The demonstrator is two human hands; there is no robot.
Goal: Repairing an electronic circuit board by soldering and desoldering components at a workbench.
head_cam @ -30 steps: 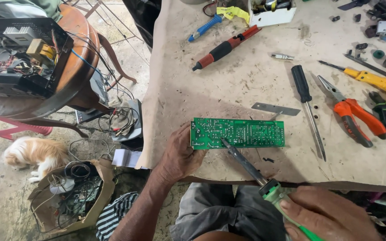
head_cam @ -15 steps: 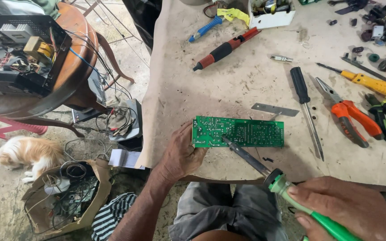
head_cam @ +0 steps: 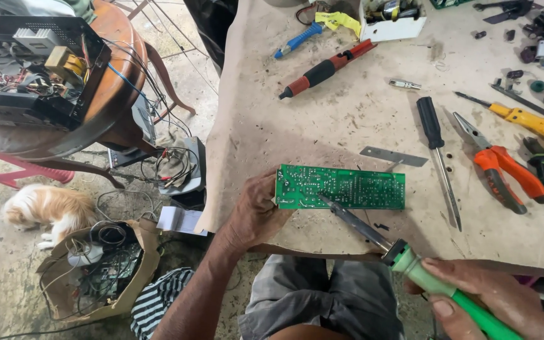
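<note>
My left hand (head_cam: 256, 211) grips the left end of the green circuit board (head_cam: 341, 188), which lies flat on the table (head_cam: 347, 119) just above my wrist. My right hand (head_cam: 492, 299) is closed around the green handle of the soldering iron (head_cam: 404, 255), its tip touching the board's lower edge; a black screwdriver (head_cam: 436, 141) and orange pliers (head_cam: 495, 167) lie beyond my right hand

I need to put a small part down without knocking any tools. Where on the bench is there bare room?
The bench is bare between the red-handled tool and the green circuit board, and below the board near the front edge. The right side is crowded: black screwdriver, orange pliers, yellow screwdriver.
</note>
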